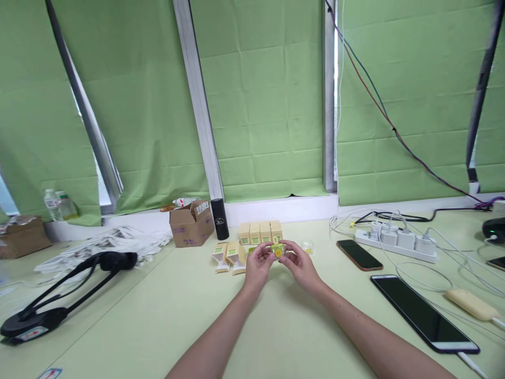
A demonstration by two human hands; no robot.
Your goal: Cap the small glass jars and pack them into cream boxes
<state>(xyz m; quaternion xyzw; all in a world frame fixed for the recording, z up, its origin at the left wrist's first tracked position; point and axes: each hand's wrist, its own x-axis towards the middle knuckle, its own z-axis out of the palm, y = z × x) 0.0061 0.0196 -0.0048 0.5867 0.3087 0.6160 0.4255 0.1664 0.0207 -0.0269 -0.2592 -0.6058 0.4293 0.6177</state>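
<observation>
Between both hands is a small green-yellow item (278, 250) with a round yellow face on its front and a pale loop on top; its exact kind is too small to make out. My left hand (258, 263) pinches it from the left side. On the other side, the fingers of my right hand (298, 263) close on it too. Right behind the hands stands a row of several small cream boxes (260, 233) with green squares. Two opened cream boxes (229, 256) lie left of my left hand. A small clear round container (307, 247) sits beyond my right hand.
At the back left are a cardboard box (191, 225) and a black cylinder (220, 219). A black headset (71, 295) and white cables (110, 245) lie left. To the right are two phones (359, 255), a power strip (396, 243) and a cream power bank (471, 304).
</observation>
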